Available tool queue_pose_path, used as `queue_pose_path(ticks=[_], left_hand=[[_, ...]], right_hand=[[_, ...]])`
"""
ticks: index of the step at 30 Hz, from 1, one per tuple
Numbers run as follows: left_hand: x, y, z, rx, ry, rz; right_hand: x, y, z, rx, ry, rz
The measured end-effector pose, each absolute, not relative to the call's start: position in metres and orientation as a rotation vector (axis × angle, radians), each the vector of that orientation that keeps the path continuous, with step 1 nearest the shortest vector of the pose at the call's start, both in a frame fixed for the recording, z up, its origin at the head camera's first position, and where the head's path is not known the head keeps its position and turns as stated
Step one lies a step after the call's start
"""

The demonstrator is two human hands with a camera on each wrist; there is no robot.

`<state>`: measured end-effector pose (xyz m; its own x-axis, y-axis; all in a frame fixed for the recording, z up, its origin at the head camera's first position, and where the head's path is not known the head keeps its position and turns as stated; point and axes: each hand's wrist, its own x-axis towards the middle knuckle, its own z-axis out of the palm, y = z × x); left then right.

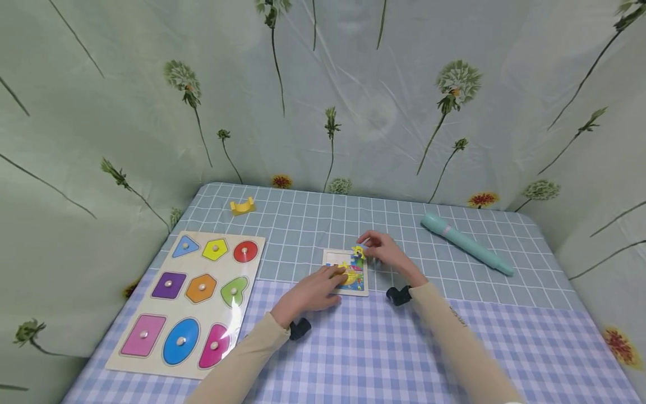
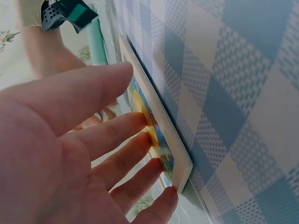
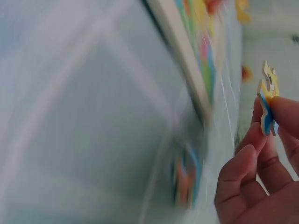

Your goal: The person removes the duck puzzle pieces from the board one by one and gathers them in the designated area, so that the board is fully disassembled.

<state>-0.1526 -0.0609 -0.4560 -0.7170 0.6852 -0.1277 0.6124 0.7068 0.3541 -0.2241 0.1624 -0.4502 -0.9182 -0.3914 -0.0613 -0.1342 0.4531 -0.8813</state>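
A small wooden jigsaw tray (image 1: 355, 293) with a bright picture lies mid-table. Its upper-left part shows bare wood. My left hand (image 1: 315, 289) rests on its left side; in the left wrist view the fingertips touch the picture near the pale rim (image 2: 158, 107), fingers extended and thumb apart. Just above the tray's upper right corner, my right hand (image 1: 384, 251) pinches a yellow and blue jigsaw piece (image 3: 268, 100) between thumb and fingers, held clear of the tray. In the right wrist view, a blurred orange and blue piece (image 3: 186, 179) lies on the cloth beside the tray.
A large shape puzzle board (image 1: 194, 303) with several knobbed coloured shapes lies at the left. A yellow curved block (image 1: 243, 206) sits near the back left edge. At the right lies a teal tube-like object (image 1: 466, 243). A flowered curtain (image 1: 323, 84) hangs behind the table.
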Motion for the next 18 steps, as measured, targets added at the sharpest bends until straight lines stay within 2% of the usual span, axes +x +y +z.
queue_pose_path(ticks=[4, 8, 18], left_hand=[[-0.152, -0.063, -0.459, 1.040, 2.671, 0.446], [-0.150, -0.063, -0.457, 1.032, 2.678, 0.455], [-0.151, -0.056, -0.455, 1.003, 2.677, 0.409]], right_hand=[[-0.226, 0.200, -0.449, -0.290, 2.483, -1.414], [-0.225, 0.227, -0.451, -0.240, 2.567, -1.297], [-0.222, 0.236, -0.456, -0.366, 2.722, -1.060]])
